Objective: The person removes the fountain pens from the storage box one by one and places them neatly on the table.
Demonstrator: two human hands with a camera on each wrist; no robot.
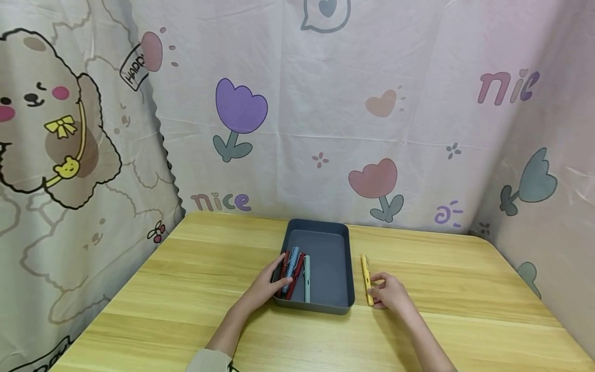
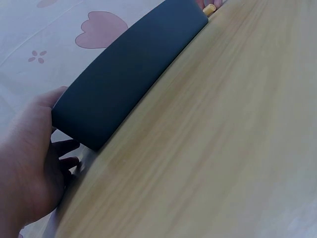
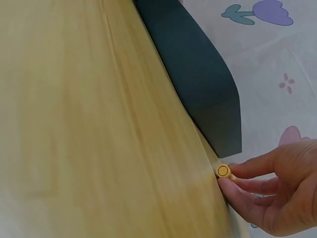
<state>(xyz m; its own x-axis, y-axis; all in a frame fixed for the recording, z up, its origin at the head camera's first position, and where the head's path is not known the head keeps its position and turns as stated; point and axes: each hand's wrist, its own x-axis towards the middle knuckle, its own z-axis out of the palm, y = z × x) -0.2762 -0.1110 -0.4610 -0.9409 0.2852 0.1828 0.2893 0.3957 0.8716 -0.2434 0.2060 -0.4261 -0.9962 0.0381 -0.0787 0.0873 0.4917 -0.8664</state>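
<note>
A dark grey rectangular tray lies on the table with several pens along its left side. In it are a blue pen, a red pen, a darker red pen beside the left wall, and a pale green pen. My left hand grips the tray's left wall, thumb over the rim above the pens and the other fingers outside. To the right of the tray, a yellow pen is pinched near its lower end by my right hand. The right wrist view shows the yellow pen's round end between thumb and fingers.
The wood-grain table extends to both sides of the tray. A printed fabric backdrop with flowers hangs behind the table's far edge, and more fabric hangs at the left and right.
</note>
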